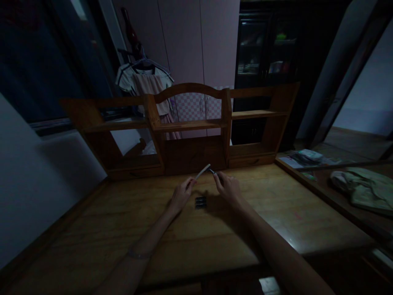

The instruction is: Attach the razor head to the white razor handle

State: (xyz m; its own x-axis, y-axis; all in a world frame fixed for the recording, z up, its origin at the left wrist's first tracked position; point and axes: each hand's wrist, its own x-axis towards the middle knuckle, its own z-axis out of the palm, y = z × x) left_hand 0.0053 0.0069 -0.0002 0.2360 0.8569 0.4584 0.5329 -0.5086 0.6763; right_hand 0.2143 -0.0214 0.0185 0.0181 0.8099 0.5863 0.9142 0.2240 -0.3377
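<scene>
Pinched in the fingers of my left hand [182, 196] is a slim white stick-like object [203, 171], tilted up and to the right. Its exact kind is too dim to tell. My right hand [227, 186] grips a small thin metallic-looking tool [212, 171], pointing up and left. The tool's tip is at or close to the upper end of the white object; contact cannot be made out. Below and between both hands, a few small dark cylinders that look like batteries [200, 202] lie side by side on the wooden desk [172, 250].
A wooden shelf unit [190, 126] with open compartments stands along the desk's back edge. On the left is a white wall [27, 176]. To the right, beyond a raised edge, lie a pale cloth bag [368, 189] and plastic packets [310, 155]. Clothes [147, 82] hang behind.
</scene>
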